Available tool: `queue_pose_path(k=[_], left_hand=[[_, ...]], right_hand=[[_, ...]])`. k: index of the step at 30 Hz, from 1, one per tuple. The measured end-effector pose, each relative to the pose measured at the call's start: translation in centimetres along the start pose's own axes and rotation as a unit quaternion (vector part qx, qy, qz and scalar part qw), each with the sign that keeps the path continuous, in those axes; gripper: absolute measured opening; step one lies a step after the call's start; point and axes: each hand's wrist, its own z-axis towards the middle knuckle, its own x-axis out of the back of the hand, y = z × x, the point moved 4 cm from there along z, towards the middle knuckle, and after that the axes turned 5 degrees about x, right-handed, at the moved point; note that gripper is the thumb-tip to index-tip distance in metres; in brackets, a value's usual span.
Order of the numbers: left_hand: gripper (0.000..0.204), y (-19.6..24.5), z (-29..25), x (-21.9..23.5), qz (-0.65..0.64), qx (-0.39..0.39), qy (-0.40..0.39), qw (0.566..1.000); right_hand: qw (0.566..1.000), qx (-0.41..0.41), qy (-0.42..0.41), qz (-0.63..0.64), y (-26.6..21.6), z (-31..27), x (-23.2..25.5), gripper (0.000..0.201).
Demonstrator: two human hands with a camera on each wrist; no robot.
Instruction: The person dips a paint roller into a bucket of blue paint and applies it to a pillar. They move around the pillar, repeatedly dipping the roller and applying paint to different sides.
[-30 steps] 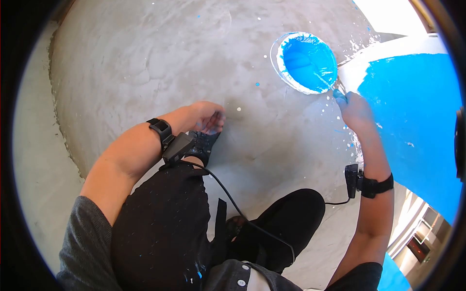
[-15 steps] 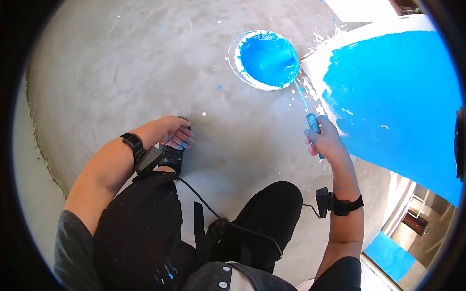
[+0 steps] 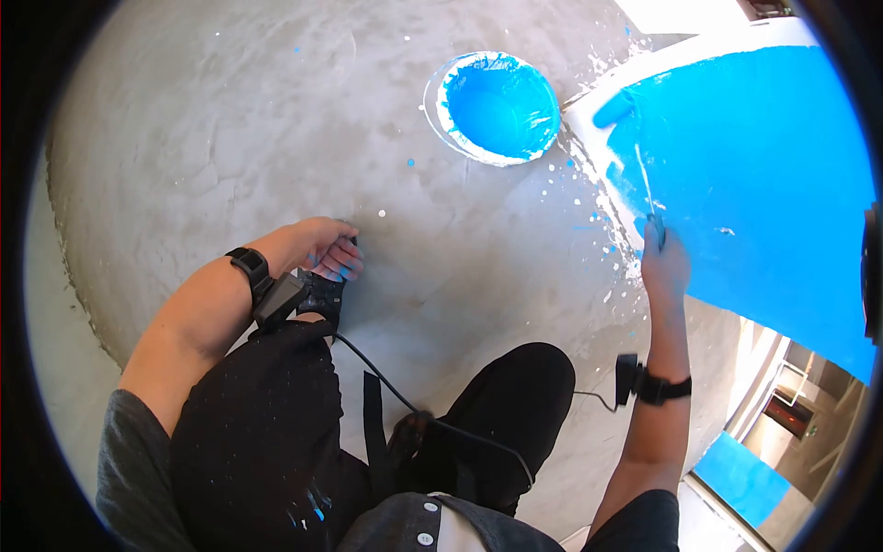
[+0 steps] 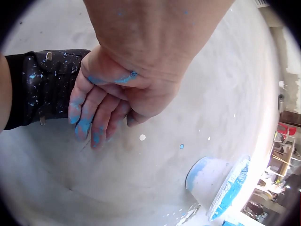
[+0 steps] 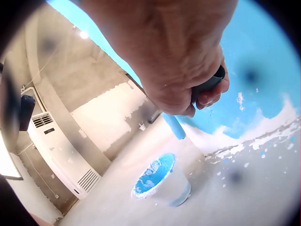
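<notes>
My right hand (image 3: 666,267) grips the handle of a paint roller (image 3: 614,109). The blue roller head lies against the painted wall (image 3: 773,166), at the white strip along its lower edge. In the right wrist view the dark handle (image 5: 209,85) sticks out of the curled fingers. A white bucket (image 3: 486,158), coated inside with blue paint, stands on the floor left of the roller. My left hand (image 3: 331,250) hangs beside the paint-spotted black shoe (image 3: 322,296), fingers loosely bent and holding nothing. Blue paint marks those fingers (image 4: 84,129) in the left wrist view.
White and blue drips dot the grey floor (image 3: 230,166) along the wall's foot. A cable (image 3: 395,391) runs across my black trousers between the wrist cameras. In the right wrist view a tall white air conditioner (image 5: 63,155) stands in the background.
The roller has come out of the bucket and moved right onto the wall, with my right hand gripping it. The head view has shifted; my left hand stays by the shoe.
</notes>
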Motion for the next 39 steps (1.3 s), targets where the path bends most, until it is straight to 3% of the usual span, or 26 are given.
queue_pose_path(k=[2, 4, 7, 13, 19, 23, 26, 29, 32, 36, 39], left_hand=[[0.042, 0.1, 0.1, 0.2, 0.003, -0.003, 0.003, 1.000], [0.042, -0.2, 0.2, 0.3, 0.002, -0.002, 0.004, 1.000], [0.042, 0.0, -0.3, 0.3, -0.006, -0.008, -0.003, 1.000], [0.042, -0.1, -0.1, 0.3, 0.000, -0.019, -0.003, 1.000], [0.043, 0.0, -0.3, -0.1, 0.017, -0.007, 0.020, 1.000], [0.042, 0.1, -0.5, -0.2, 0.014, -0.008, 0.017, 1.000], [0.042, 0.0, -0.7, -0.4, 0.012, -0.008, 0.020, 1.000], [0.042, 0.1, -1.1, -0.6, 0.011, -0.006, 0.023, 1.000], [0.042, 0.1, -1.0, -0.7, 0.016, -0.004, 0.029, 0.999], [0.042, 0.2, -0.8, -0.7, 0.014, -0.004, 0.050, 0.999], [0.042, 0.1, -0.8, -0.8, 0.009, -0.006, 0.050, 0.999]], right_hand=[[0.998, -0.001, 0.001, -0.056, -0.5, 2.0, -1.6, 0.033], [0.996, 0.020, 0.055, -0.071, -1.3, 2.8, -3.1, 0.036], [0.999, -0.016, 0.016, -0.048, -1.1, 1.8, -3.8, 0.036], [0.994, -0.099, -0.008, -0.046, 4.8, -3.0, -5.8, 0.036], [0.997, -0.050, -0.014, -0.063, 0.1, 1.5, -6.3, 0.039], [0.995, -0.075, -0.020, -0.063, 4.8, 0.0, -7.6, 0.041], [0.992, -0.102, -0.012, -0.072, 10.3, -5.3, -8.3, 0.041], [0.987, -0.149, -0.013, -0.067, 12.2, -8.1, -7.9, 0.040], [0.991, -0.122, 0.011, -0.060, 10.3, -6.5, -8.7, 0.040], [0.996, -0.072, 0.009, -0.052, 4.3, -1.5, -9.6, 0.041], [0.996, -0.075, -0.007, -0.054, 3.2, -0.5, -9.7, 0.041]])
